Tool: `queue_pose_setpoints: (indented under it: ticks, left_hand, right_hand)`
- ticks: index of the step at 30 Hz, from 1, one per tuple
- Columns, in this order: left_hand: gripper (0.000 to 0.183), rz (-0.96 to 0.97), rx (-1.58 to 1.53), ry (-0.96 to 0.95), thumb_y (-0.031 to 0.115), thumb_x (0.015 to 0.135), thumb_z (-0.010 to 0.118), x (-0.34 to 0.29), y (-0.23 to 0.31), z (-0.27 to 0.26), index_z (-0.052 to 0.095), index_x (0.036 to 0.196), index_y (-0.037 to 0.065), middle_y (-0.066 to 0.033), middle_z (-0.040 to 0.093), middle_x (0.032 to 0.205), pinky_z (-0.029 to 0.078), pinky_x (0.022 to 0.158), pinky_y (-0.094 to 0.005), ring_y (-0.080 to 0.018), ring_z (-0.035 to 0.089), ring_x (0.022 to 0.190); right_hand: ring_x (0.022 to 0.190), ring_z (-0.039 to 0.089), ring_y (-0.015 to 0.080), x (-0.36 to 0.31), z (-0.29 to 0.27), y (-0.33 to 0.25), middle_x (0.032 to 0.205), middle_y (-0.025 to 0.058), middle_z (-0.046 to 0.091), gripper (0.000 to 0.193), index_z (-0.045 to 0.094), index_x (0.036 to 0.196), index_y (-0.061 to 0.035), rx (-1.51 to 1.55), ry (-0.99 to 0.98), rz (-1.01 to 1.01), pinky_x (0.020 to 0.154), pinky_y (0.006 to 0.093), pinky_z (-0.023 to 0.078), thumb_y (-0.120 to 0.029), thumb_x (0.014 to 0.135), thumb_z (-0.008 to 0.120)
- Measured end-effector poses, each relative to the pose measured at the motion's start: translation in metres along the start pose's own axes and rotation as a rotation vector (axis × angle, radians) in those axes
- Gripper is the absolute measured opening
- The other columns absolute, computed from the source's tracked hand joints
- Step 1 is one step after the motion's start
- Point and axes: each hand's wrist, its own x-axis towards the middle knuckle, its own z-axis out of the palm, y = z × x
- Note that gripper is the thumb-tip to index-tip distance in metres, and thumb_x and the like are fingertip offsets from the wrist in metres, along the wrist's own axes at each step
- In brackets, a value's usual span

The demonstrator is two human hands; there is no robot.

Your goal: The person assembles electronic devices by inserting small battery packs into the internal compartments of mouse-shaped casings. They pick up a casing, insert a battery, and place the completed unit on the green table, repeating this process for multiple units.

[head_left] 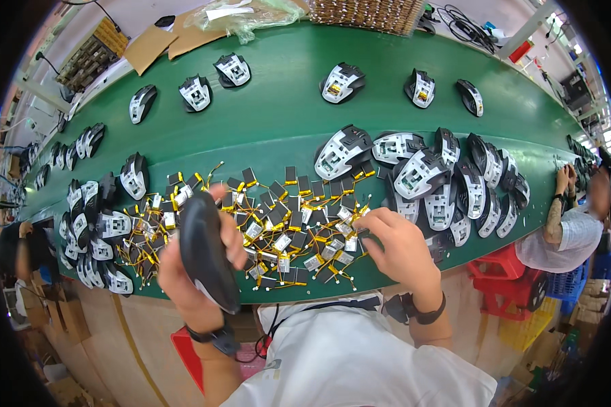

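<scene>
Green bench (278, 98) below, a black mouse (208, 251) sits inside the left grip (174, 275).

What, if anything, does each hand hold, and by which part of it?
The left hand holds a black computer mouse by its long sides. The right hand is at the wired batteries; whether it holds one cannot be told.

Assembly workshop, apparently in a factory. A long green worktop (278, 88) bears many computer mice (421, 174) of one model, undersides open, in rows and piles on either side of a heap of wired batteries (295, 221). Co-workers (560, 234) flank it; plastic crates (569, 285) and cardboard boxes (71, 319) stand below.
</scene>
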Motion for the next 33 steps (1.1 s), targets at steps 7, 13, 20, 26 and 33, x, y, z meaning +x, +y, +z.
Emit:
queue_pose_setpoints:
  ticks: [7,13,20,26,33]
  left_hand:
    - [0.065,-0.386,-0.628,0.115,0.049,0.096,0.045,-0.025,-0.066,-0.029,0.043,0.133,-0.004,-0.0126,0.058,0.1,0.059,0.066,-0.0328,-0.028,0.063,0.083]
    - [0.058,-0.343,-0.523,0.121,0.047,0.096,0.044,-0.022,-0.069,-0.028,0.048,0.13,-0.001,-0.0158,0.061,0.1,0.061,0.067,-0.0354,-0.0309,0.066,0.083]
    - [0.059,-0.346,-0.427,0.116,0.047,0.098,0.043,-0.021,-0.078,-0.024,0.047,0.131,-0.001,-0.014,0.06,0.1,0.061,0.064,-0.0352,-0.0293,0.065,0.081]
    - [0.058,-0.312,-0.366,0.175,0.046,0.098,0.045,-0.023,-0.079,-0.023,0.047,0.131,-0.002,-0.0148,0.058,0.098,0.061,0.063,-0.0343,-0.0286,0.064,0.081]
    - [0.057,-0.263,-0.283,0.229,0.046,0.097,0.046,-0.024,-0.076,-0.014,0.047,0.13,0.0,-0.0137,0.059,0.096,0.06,0.066,-0.034,-0.0271,0.064,0.081]
  right_hand:
    - [0.08,0.063,0.0268,-0.005,0.014,-0.001,0.092,0.0069,0.063,0.019,0.068,0.093,-0.0083,-0.006,0.012,-0.028,0.068,0.0355,0.051,-0.006,0.074,0.074]
    - [0.077,0.065,0.0183,-0.001,0.014,-0.006,0.093,0.0066,0.067,0.015,0.069,0.093,-0.0056,0.236,0.086,0.059,0.065,0.0286,0.051,-0.003,0.079,0.071]
    - [0.08,0.066,0.0114,0.009,0.023,-0.016,0.095,0.0078,0.07,0.01,0.068,0.096,-0.0003,0.753,0.165,0.32,0.064,0.024,0.051,-0.004,0.086,0.068]
    - [0.073,0.063,0.0124,0.011,0.035,-0.012,0.086,0.0088,0.069,0.018,0.07,0.104,-0.0013,0.627,0.154,0.162,0.067,0.025,0.05,-0.002,0.086,0.066]
    - [0.068,0.062,0.0166,0.011,0.027,-0.013,0.084,0.0091,0.068,0.017,0.071,0.101,-0.0023,0.29,0.158,0.059,0.064,0.027,0.051,-0.004,0.084,0.068]
